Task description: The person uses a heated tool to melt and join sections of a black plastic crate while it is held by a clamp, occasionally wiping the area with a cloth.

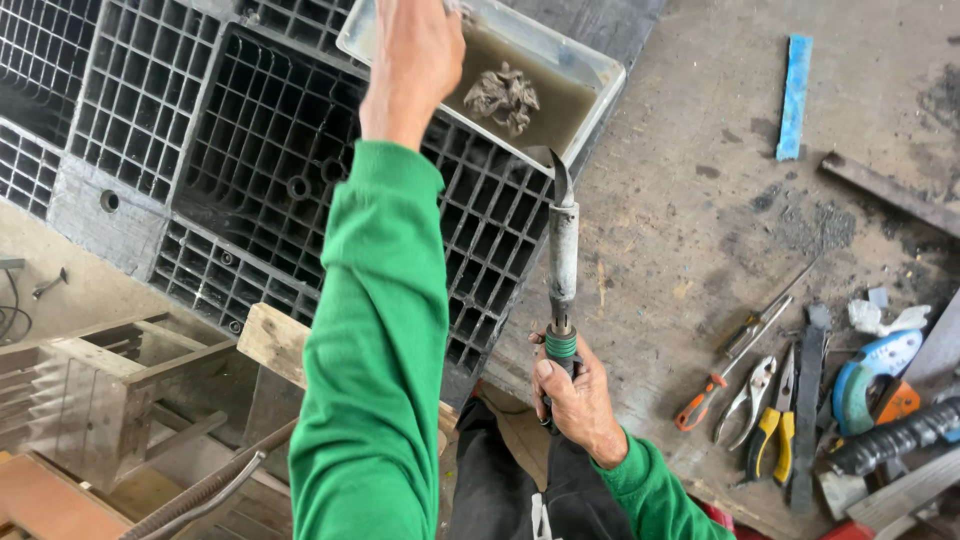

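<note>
A soldering iron (pixel 562 245) is gripped by its handle in the right hand (pixel 575 400), tip pointed far toward a tray (pixel 590 75) of murky liquid. The left hand (pixel 415 55) is raised over the tray's left end; its grip cannot be told.

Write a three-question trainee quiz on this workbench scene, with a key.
1. True or false: the right hand holds a soldering iron with its curved tip pointing toward the tray.
2. What lies in the tray's murky liquid? A) a wadded grey rag B) a pair of pliers C) a blue strip
3. Fill in: the left hand reaches to the tray's ____ end, over the black plastic pallet.

Key
1. True; the hand is shut on the green-banded grip.
2. A, the rag. The pliers and blue strip lie on the bench.
3. Left.
</note>
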